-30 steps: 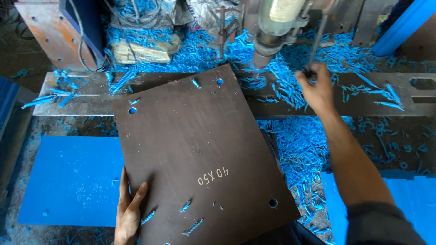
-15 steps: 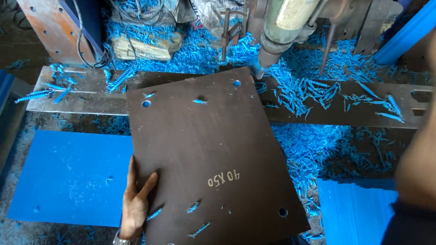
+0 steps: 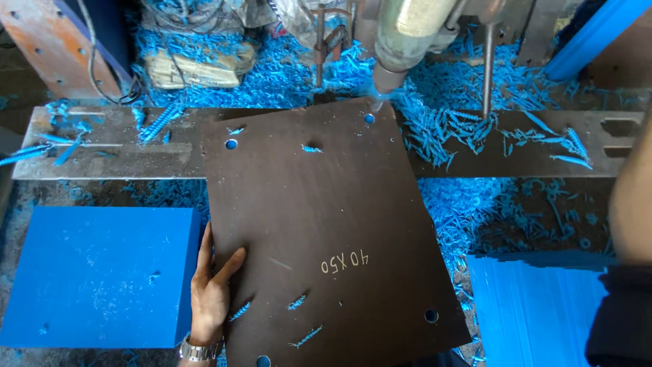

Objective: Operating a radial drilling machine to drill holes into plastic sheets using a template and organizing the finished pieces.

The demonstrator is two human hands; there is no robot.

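A dark brown board [image 3: 326,231] lay flat and skewed on the table [image 3: 102,146], filling the middle of the view, with its far corner at 12 o'clock pushed under the nose of the drill head [image 3: 401,41]. Five round holes showed through it: two along the far edge at about 11 and 12 o'clock, one near the 4 o'clock corner, and one at the near edge around 6 o'clock; the fifth, at 12 o'clock, sat just beside the drill nose. Judging by that and by the blue swarf [image 3: 448,129] heaped all around the machine, the drilling looked well along, though whether further holes were due could not be told.

The left hand [image 3: 212,292] lay at 7 o'clock, open and flat, fingers spread along the board's left edge with the thumb resting on top of the panel; it steadied the board rather than gripping it. A wristwatch [image 3: 198,351] sat at the wrist. Of the right side only the forearm [image 3: 631,197] and a dark sleeve showed at 3 o'clock; the right hand was out of frame.

A thick blue block [image 3: 95,272] sat at 8 o'clock, just beside the left hand, and a stack of blue sheets [image 3: 536,306] lay at 4 o'clock.
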